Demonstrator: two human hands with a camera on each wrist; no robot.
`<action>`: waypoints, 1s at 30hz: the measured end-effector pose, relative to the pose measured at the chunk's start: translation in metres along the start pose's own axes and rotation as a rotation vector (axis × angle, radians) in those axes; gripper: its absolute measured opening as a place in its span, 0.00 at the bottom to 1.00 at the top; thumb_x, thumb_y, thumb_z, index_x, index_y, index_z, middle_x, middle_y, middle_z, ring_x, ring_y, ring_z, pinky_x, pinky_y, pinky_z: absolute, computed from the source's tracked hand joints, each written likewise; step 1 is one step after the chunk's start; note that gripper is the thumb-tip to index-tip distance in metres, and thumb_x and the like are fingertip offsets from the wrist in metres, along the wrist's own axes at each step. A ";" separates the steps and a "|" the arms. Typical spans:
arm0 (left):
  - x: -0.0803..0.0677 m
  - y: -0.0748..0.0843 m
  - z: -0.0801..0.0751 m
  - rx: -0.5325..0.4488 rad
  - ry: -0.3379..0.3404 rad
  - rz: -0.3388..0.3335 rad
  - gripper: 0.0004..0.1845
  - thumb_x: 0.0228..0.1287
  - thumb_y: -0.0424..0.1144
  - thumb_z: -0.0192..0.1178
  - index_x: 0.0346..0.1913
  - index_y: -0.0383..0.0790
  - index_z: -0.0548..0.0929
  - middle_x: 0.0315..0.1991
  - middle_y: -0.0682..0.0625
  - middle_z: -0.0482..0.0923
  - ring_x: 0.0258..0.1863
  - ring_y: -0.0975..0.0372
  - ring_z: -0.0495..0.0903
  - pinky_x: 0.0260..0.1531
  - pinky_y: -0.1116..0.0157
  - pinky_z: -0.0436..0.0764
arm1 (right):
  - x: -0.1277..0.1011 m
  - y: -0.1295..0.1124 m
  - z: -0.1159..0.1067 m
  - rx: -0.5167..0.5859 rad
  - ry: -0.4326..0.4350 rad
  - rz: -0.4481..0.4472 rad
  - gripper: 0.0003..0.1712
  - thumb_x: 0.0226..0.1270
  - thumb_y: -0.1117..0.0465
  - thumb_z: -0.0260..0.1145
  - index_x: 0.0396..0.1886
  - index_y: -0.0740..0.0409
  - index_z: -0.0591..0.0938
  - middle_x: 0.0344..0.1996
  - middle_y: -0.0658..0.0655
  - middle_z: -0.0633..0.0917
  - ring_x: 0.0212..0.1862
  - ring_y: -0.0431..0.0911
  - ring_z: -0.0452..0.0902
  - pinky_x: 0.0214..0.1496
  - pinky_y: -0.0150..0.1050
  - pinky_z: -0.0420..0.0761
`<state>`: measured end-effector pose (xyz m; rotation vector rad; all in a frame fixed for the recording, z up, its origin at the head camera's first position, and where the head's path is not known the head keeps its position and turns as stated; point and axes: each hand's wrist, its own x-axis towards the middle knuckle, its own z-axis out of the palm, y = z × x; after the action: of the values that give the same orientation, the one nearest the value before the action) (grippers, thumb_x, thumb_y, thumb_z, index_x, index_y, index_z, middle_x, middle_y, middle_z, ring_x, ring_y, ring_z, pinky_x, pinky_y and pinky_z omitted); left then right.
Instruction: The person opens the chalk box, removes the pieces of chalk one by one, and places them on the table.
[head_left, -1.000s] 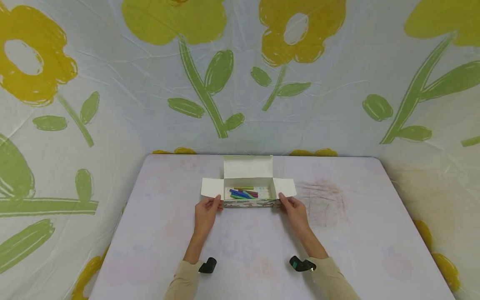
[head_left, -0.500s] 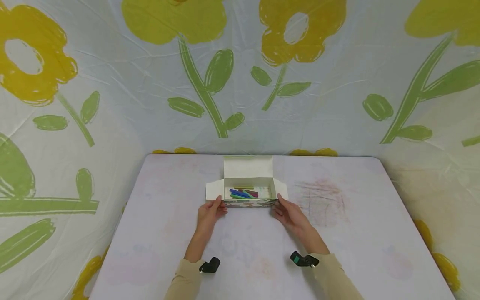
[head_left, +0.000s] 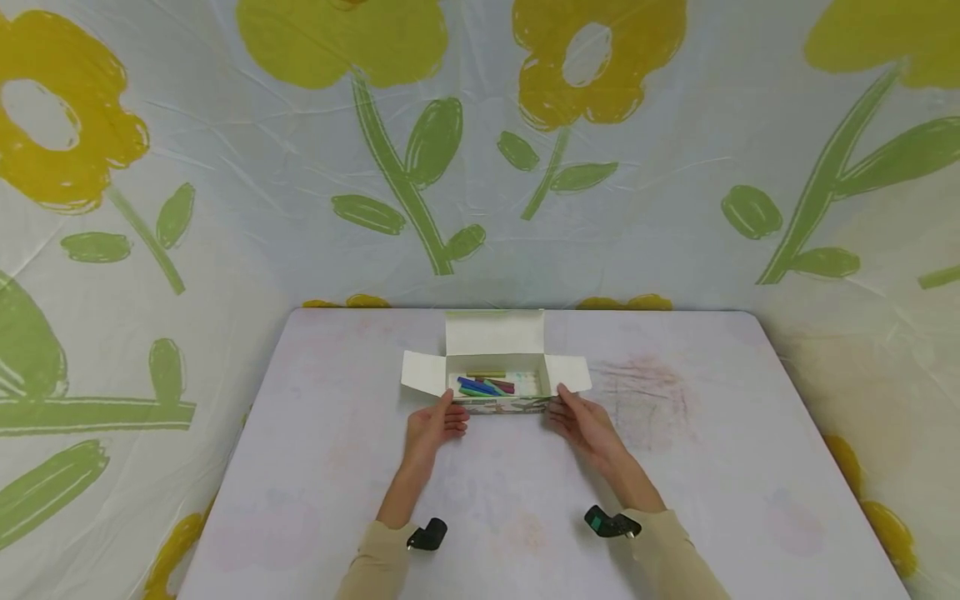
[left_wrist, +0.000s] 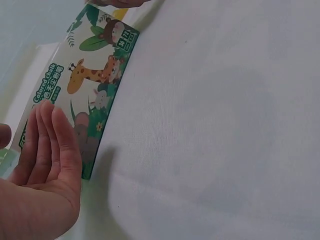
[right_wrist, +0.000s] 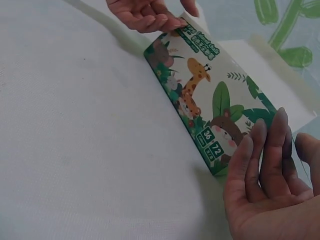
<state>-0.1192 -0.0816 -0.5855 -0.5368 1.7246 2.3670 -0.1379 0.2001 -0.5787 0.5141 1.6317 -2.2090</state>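
A: So in the head view, where's the box [head_left: 504,406] and what are the hands doing?

B: It's on the table [head_left: 517,500], right between them. Left hand [head_left: 430,429] at its near left corner, right hand [head_left: 592,427] at the near right one, thumbs up by the rim. Lid flap [head_left: 495,332] is up, beyond both hands, side flaps [head_left: 423,372] spread outward, one on each hand's side. Few colored sticks [head_left: 486,387] inside, closer to the left hand.

A: And the left wrist view?

B: Left fingers [left_wrist: 64,137] are together and pretty much straight against the printed front, thumb well apart, so a wide hand, not clenched. The print reads "Colored chalk", so my bet is the sticks are chalk: brittle, kinda dusty, wouldn't drop it.

A: Right wrist view?

B: Right fingers [right_wrist: 272,150] are stretched out by that end of the front, barely bent, thumb apart too. Can't tell how hard either hand presses.

A: How would it handle?

B: Thin card I think, so light, stiffish at the corners but easily dented mid-panel. I'd take it by both short ends, low, where the hands already are. The flaps look too floppy to lift by imo.
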 end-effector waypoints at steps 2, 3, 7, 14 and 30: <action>0.000 0.000 0.003 0.006 -0.017 -0.006 0.29 0.74 0.50 0.63 0.46 0.17 0.83 0.34 0.39 0.87 0.26 0.63 0.85 0.35 0.65 0.88 | -0.002 -0.002 0.001 -0.032 0.000 -0.004 0.24 0.74 0.45 0.67 0.45 0.64 0.84 0.39 0.53 0.88 0.46 0.45 0.85 0.56 0.40 0.85; 0.000 0.001 0.004 0.007 -0.025 -0.011 0.29 0.74 0.49 0.63 0.46 0.17 0.83 0.34 0.39 0.87 0.26 0.63 0.85 0.36 0.65 0.88 | -0.003 -0.003 0.002 -0.049 -0.001 -0.009 0.25 0.74 0.44 0.67 0.46 0.64 0.84 0.39 0.54 0.89 0.46 0.45 0.85 0.56 0.40 0.85; 0.001 -0.002 0.008 0.010 -0.038 -0.005 0.29 0.74 0.51 0.63 0.46 0.19 0.83 0.33 0.44 0.87 0.27 0.64 0.85 0.36 0.66 0.88 | -0.007 -0.005 0.006 -0.143 -0.035 -0.043 0.29 0.76 0.45 0.65 0.52 0.70 0.82 0.40 0.54 0.89 0.45 0.43 0.86 0.57 0.40 0.84; 0.000 0.003 0.014 0.006 -0.034 -0.018 0.27 0.76 0.49 0.60 0.47 0.20 0.83 0.34 0.44 0.87 0.28 0.64 0.85 0.37 0.68 0.87 | -0.016 -0.013 0.018 -0.341 -0.152 -0.134 0.30 0.79 0.47 0.61 0.59 0.73 0.81 0.49 0.66 0.87 0.49 0.48 0.87 0.56 0.40 0.85; 0.004 0.006 0.020 -0.029 0.021 -0.103 0.22 0.78 0.43 0.55 0.49 0.21 0.83 0.31 0.48 0.87 0.28 0.66 0.84 0.34 0.70 0.87 | -0.005 -0.042 0.054 -0.556 -0.285 -0.518 0.19 0.78 0.58 0.63 0.55 0.71 0.81 0.43 0.68 0.86 0.45 0.54 0.86 0.52 0.42 0.87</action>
<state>-0.1290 -0.0646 -0.5763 -0.6408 1.6318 2.3260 -0.1578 0.1600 -0.5265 -0.3948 2.2605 -1.8676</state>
